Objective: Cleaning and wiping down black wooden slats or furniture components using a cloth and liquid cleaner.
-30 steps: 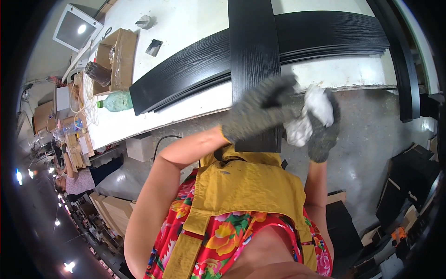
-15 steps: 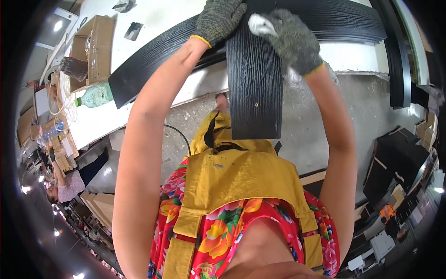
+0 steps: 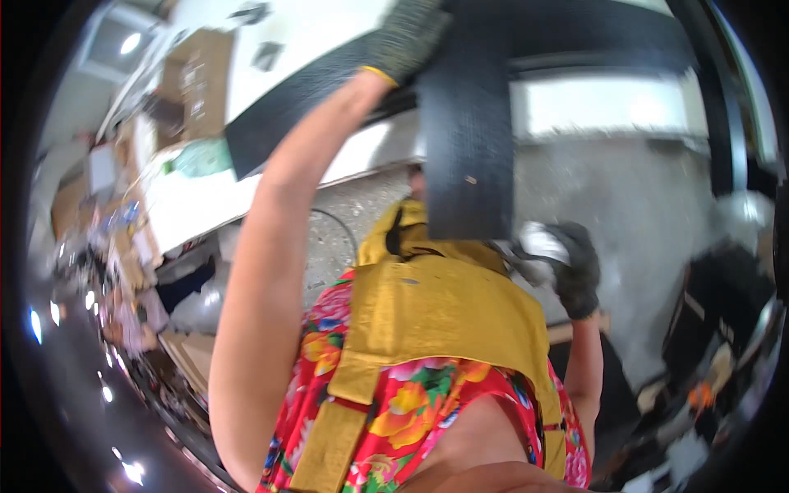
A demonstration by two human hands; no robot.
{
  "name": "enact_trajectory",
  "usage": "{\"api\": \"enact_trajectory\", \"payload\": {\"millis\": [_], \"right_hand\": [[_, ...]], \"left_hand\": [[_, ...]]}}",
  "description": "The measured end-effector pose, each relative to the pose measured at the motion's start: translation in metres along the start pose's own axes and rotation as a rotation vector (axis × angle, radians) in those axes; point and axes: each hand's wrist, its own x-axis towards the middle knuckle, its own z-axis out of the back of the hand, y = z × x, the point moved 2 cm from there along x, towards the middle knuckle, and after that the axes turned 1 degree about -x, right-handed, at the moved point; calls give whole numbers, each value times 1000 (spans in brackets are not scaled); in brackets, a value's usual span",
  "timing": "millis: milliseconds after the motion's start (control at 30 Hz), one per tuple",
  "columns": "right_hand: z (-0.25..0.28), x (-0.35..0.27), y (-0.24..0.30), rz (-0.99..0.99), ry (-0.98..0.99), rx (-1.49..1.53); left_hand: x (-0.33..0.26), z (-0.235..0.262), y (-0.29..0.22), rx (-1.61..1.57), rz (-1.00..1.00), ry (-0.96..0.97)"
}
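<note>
A black wood-grain board [image 3: 468,140] points toward me, its near end hanging past the table edge above my yellow apron [image 3: 444,312]. In a grey-green knit glove, my left hand [image 3: 408,41] lies flat along the board's left side near the top of the view, fingers outstretched and blurred. My right hand [image 3: 575,267], gloved too, is closed round a crumpled white cloth [image 3: 542,244] just right of the board's near end. Another black board [image 3: 316,103] runs crosswise on the table, reaching to both sides of the near one.
The white table [image 3: 197,197] bears a cardboard box [image 3: 205,82] and a green plastic bottle [image 3: 201,158] lying at the left. Further black boards [image 3: 723,107] stand along the right. Dark panels [image 3: 723,287] are stacked on the floor at right. A person [image 3: 136,316] is at far left.
My right hand has come down with the white cloth from the board's upper part to beside its near end. My left hand remains on the board. The whole view has shifted slightly and blurred.
</note>
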Motion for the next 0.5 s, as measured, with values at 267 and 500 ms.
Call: {"api": "enact_trajectory", "payload": {"millis": [267, 500], "right_hand": [[-1, -24, -61, -569, -536, 936], [14, 14, -55, -566, -573, 892]], "left_hand": [[-70, 73, -12, -142, 328, -339], [-128, 171, 213, 438, 727, -134]]}}
